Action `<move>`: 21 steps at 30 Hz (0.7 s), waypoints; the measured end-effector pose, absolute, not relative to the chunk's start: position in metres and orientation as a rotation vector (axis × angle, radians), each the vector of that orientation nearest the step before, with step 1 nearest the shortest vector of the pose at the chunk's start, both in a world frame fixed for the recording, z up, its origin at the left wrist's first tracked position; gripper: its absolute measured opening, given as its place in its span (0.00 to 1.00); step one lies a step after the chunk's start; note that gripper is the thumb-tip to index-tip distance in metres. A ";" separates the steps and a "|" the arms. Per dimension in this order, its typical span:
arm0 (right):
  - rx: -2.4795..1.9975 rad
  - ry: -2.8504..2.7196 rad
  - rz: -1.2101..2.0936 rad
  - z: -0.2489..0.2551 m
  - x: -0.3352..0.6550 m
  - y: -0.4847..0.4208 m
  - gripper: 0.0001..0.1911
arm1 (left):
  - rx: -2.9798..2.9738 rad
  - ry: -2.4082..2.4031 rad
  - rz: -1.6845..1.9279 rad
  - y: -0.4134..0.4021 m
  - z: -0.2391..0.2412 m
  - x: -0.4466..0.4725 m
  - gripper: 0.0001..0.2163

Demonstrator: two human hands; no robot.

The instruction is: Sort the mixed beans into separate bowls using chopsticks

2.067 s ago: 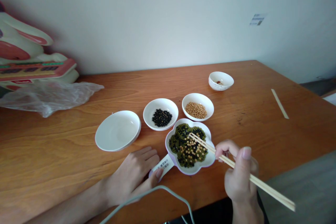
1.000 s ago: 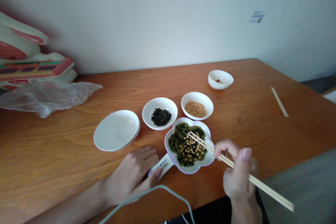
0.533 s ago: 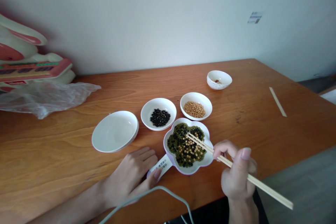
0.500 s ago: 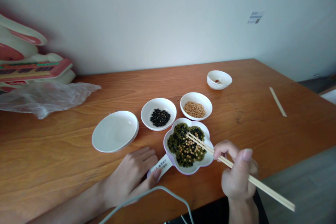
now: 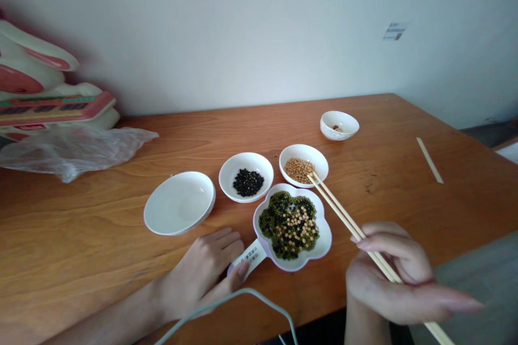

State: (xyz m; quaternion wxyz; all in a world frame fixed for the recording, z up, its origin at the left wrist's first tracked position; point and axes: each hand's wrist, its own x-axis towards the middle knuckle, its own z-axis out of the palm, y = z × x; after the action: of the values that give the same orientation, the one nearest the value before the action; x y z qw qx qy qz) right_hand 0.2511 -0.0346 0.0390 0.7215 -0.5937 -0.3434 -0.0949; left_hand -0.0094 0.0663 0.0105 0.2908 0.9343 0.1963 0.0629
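My left hand is closed round the handle of a white flower-shaped dish with a purple edge. Green, black and yellow beans lie mixed inside it. In my right hand is a pair of wooden chopsticks. Their tips reach over the near rim of a white bowl that holds yellow soybeans; whether a bean is between them I cannot tell. Left of that bowl, another white bowl contains black beans.
An empty white bowl stands to the left. Farther back is a small bowl with a few bits inside. A paper strip lies at right, a plastic bag and rabbit toy at left. A cable crosses in front.
My right hand has turned, and the chopstick tips have gone from the mixed beans in the flower-shaped dish up to the soybean bowl. My left hand keeps its hold on the handle.
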 end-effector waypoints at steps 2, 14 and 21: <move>-1.319 -0.768 -0.163 0.043 0.252 -0.026 0.40 | 2.497 0.525 0.179 0.066 0.010 -0.009 0.09; -1.627 -1.088 0.065 0.028 0.294 -0.080 0.46 | 2.513 0.524 0.192 0.067 0.009 -0.009 0.09; -1.705 -1.076 0.221 0.034 0.277 -0.071 0.42 | 2.500 0.527 0.190 0.066 0.006 -0.010 0.08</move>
State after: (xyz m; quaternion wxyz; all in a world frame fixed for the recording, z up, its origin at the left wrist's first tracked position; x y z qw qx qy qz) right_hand 0.2767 -0.0713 0.0337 0.5285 -0.7136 -0.4503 0.0925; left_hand -0.0100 0.0663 0.0059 0.2856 0.9351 0.1972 0.0710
